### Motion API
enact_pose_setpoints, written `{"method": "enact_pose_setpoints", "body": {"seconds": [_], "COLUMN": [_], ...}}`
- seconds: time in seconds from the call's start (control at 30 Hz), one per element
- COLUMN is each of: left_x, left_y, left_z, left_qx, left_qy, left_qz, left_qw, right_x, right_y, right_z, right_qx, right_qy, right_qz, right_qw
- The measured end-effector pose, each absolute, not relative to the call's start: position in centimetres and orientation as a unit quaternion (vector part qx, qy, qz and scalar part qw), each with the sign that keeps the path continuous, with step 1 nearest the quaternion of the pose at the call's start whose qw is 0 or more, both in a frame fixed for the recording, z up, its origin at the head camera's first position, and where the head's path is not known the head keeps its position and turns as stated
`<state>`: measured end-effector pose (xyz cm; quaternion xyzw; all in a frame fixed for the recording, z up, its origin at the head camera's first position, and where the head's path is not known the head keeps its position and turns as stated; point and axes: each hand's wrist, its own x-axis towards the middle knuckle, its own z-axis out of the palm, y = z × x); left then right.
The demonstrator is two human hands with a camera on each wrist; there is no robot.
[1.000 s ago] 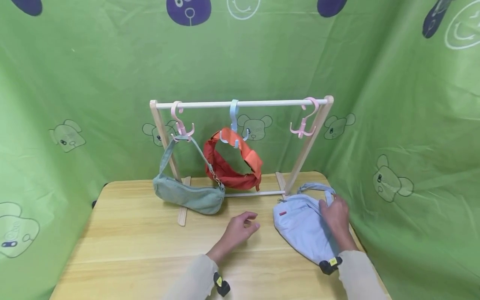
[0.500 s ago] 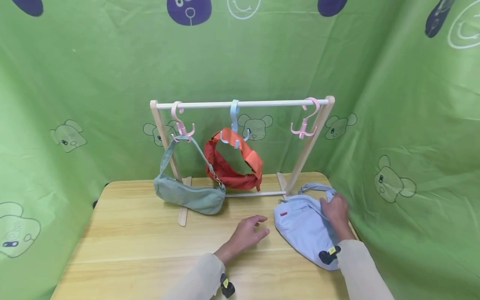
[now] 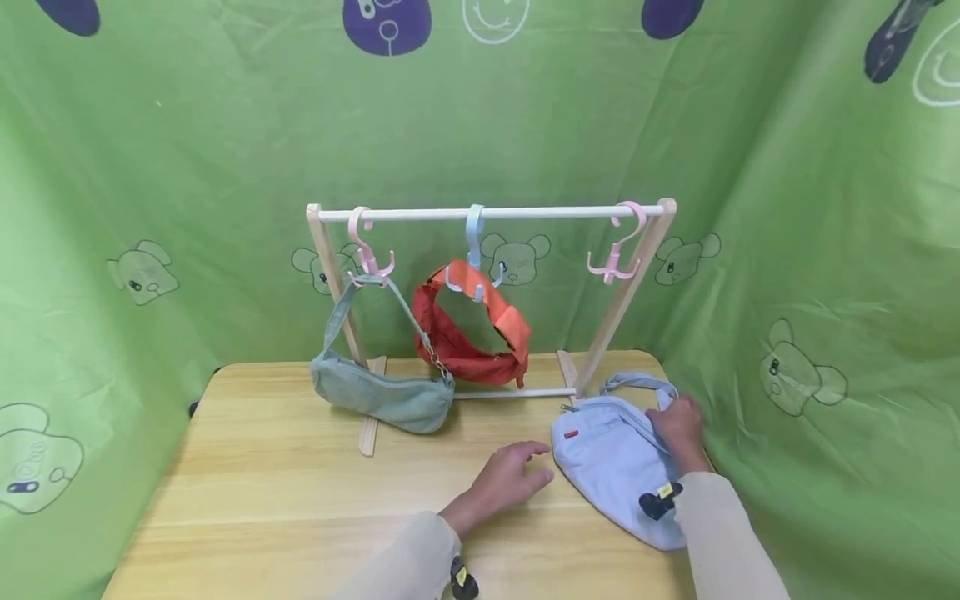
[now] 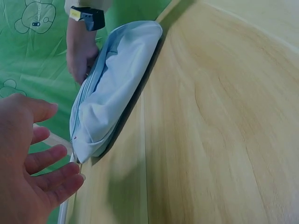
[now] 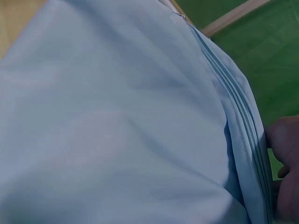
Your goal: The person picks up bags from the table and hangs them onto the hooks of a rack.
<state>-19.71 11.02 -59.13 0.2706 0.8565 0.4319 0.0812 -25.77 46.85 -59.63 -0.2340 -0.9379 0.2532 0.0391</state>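
Observation:
A light blue shoulder bag [image 3: 611,467] with a small red tag lies on the table's right side, its strap [image 3: 637,381] looped at the back. My right hand [image 3: 681,429] grips the strap near its right end, beside the zipper; in the right wrist view the bag fills most of the picture, with the hand [image 5: 286,163] at the right edge. My left hand [image 3: 506,479] hovers just left of the bag, fingers spread and loosely bent, holding nothing. From the left wrist, that hand [image 4: 32,158] appears apart from the bag [image 4: 117,84].
Behind stands a rack with a white rail [image 3: 420,214]. A green bag [image 3: 382,396] hangs from the left pink hook [image 3: 367,254], a red-orange bag [image 3: 480,333] from the blue hook [image 3: 474,237]. Another pink hook [image 3: 615,250] hangs bare at right. Green curtain surrounds the wooden table [image 3: 262,483].
My left hand has moved right, closer to the light blue bag. The right hand stays at the strap, and the bag has barely shifted. The head view has tilted slightly.

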Motion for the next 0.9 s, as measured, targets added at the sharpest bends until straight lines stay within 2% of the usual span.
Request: {"method": "enact_pose_setpoints", "body": {"seconds": [0.6, 0.9], "left_x": [-19.9, -20.6], "left_y": [13.5, 15.0], "left_z": [-60.5, -61.3], "left_qx": [0.297, 0.258], "left_qy": [0.873, 0.879], "left_qz": [0.382, 0.393], "left_qw": [0.064, 0.074], "right_x": [-26.8, -25.9], "right_y": [47.7, 46.9], "right_z": [-60.5, -60.1], "right_qx": [-0.227, -0.226], "right_qy": [-0.946, -0.950], "right_qz": [0.228, 0.218], "right_qw": [-0.022, 0.000]}}
